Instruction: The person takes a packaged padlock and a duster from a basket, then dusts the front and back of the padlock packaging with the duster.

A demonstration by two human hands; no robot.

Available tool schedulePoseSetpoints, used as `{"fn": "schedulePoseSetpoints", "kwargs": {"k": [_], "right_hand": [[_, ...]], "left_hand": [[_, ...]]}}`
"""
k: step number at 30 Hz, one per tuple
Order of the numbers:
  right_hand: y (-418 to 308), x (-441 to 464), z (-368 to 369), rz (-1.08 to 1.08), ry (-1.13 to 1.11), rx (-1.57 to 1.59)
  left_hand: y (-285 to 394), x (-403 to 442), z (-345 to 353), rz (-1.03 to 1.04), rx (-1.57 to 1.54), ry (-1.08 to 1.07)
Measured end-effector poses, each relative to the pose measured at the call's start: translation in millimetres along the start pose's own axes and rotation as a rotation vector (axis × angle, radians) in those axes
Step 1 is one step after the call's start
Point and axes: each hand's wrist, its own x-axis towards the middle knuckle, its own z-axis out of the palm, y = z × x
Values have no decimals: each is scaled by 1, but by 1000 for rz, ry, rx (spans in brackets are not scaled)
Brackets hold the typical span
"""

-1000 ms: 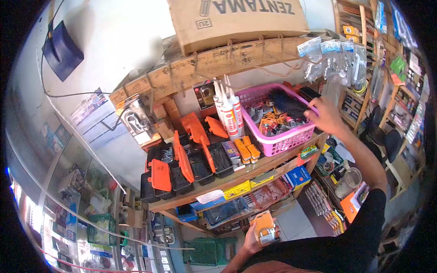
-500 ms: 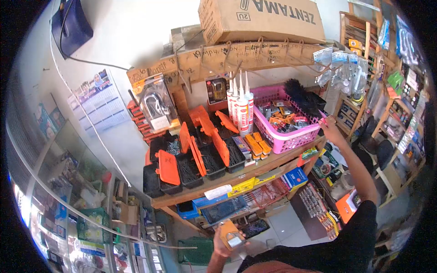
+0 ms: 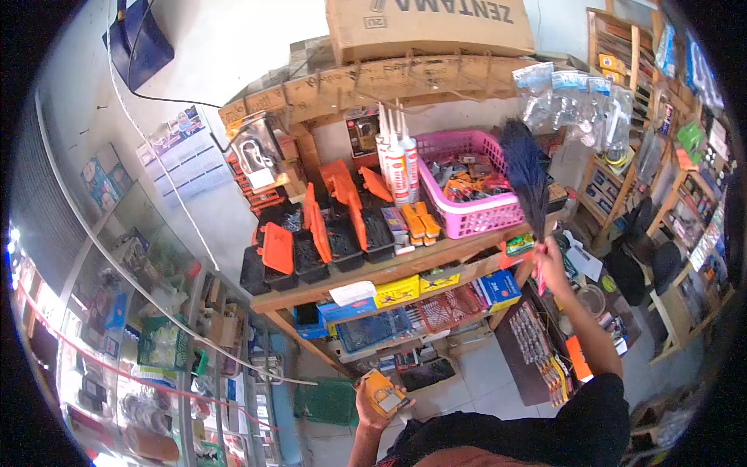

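Observation:
My right hand (image 3: pixel 551 268) is closed around the pink handle of a dark feather duster (image 3: pixel 526 167). The duster stands nearly upright, its bristles in front of the right end of a pink basket (image 3: pixel 486 224) full of small packets. Low in the view, my left hand (image 3: pixel 367 408) grips a small orange-yellow box (image 3: pixel 384 392) with what looks like a padlock on its front. White sealant tubes (image 3: pixel 399 167) stand just left of the basket. Black bins with orange lids (image 3: pixel 278 249) line the left part of the wooden shelf (image 3: pixel 373 282).
A big cardboard box (image 3: pixel 432 31) rests above a hook board (image 3: pixel 342 86) with handwriting. Clear bags (image 3: pixel 572 101) hang at the right. Glass display shelves (image 3: pixel 167 381) flank the left side. A green crate (image 3: pixel 325 401) sits on the floor.
The duster has come away from behind the basket's right end and now points up in my right hand, which moved down. My left hand still holds the box, tilted differently.

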Motion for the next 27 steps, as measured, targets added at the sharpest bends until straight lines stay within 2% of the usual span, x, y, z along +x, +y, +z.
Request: {"fn": "schedulePoseSetpoints", "kwargs": {"k": [1,3,4,5,7,8,9,12,13,19,23,27], "right_hand": [[0,-21,-4,102,-43,143],[13,-59,-22,177,-110,122],[3,-82,-23,251,-72,153],[-4,-106,-24,330,-36,187],[22,-140,-36,325,-26,267],[34,-157,-46,445,-74,289],[45,-172,-46,414,-97,311],[70,-219,-48,546,-227,388],[92,-231,-50,543,-243,387],[89,-276,-52,489,-457,110],[84,-285,-60,506,-484,112],[85,-288,-60,584,-502,258]], "left_hand": [[-17,-3,-7,-47,-40,-10],[-53,2,-32,-133,-134,-39],[-67,-5,-36,-225,-163,-118],[-84,-14,-34,-224,-164,-85],[-109,-30,-31,-210,-155,-13],[-126,-34,-37,-226,-255,-36],[-138,-40,-35,-193,-249,-59],[-164,-61,-32,-157,-266,-39],[-168,-66,-30,-182,-288,-5],[-182,-86,-12,-143,-368,-73],[-189,-88,-11,-84,-443,-96],[-193,-89,-18,-53,-458,-101]]}}
